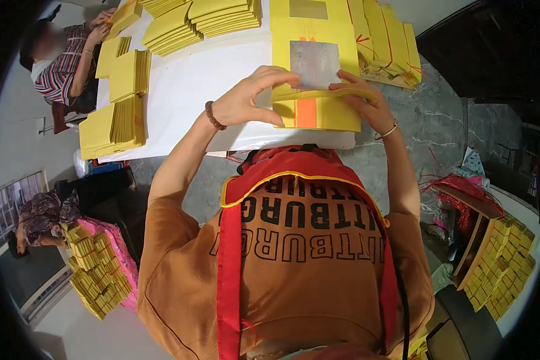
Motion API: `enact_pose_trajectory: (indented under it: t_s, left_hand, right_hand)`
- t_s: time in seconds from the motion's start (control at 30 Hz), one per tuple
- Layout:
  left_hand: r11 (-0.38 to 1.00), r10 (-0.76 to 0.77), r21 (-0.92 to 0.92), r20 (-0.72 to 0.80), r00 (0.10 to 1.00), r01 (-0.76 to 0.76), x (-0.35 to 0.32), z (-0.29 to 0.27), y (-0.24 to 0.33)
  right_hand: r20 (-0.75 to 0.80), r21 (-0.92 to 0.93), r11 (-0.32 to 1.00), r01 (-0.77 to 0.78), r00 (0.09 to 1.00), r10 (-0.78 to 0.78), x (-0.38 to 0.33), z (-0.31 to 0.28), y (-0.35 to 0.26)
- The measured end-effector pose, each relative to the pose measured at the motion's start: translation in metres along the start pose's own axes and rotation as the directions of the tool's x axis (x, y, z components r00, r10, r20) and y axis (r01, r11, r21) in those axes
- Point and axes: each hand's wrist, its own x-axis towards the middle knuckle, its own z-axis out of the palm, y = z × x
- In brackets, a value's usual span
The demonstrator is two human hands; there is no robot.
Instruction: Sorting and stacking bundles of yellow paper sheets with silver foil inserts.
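Note:
A stack of yellow joss paper (349, 60), with silver foil rectangles (315, 57), lies at the table's near right. Its near part shows a raised, curved fold and an orange-red band (306, 113). My right hand (366, 102) grips the fold's right end, some fingers over the foil and others at the flap. At the left edge is my left hand (252, 96), its thumb and fingers spread in a C shape. The thumb tip meets the paper's left edge and the index fingertip lies near the foil. Whether several sheets are folded, I cannot tell.
A white-covered table (192, 96) bears stacks of folded yellow paper (129, 75) on the left and far side. Tied yellow bundles (390, 42) stand right. Across the left corner, another person (66, 66) handles yellow paper. Bundles fill a rack (501, 264) at lower right.

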Motion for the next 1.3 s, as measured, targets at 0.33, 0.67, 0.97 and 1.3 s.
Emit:
enact_pose_trajectory:
  t_s: [0.33,0.67,0.97,1.3]
  left_hand:
    - [0.647,0.21,0.749,0.002,0.978,-0.141,-0.006,0.003,-0.008]
    - [0.865,-0.155,0.437,-0.232,0.96,0.246,-0.023,0.023,0.005]
    - [0.771,-0.609,-0.372,-0.192,0.77,0.517,0.0,0.025,-0.025]
    - [0.951,-0.294,0.016,-0.266,0.918,0.309,-0.018,0.025,-0.009]
  right_hand:
    - [-0.03,-0.691,0.702,0.172,0.964,-0.266,-0.004,-0.005,-0.009]
    - [-0.103,-0.45,0.893,-0.004,0.994,-0.047,-0.029,0.01,-0.036]
    - [-0.425,0.34,0.905,-0.256,0.817,0.39,-0.001,0.027,-0.04]
    - [-0.444,-0.143,0.965,-0.222,0.885,0.138,-0.036,0.032,-0.013]
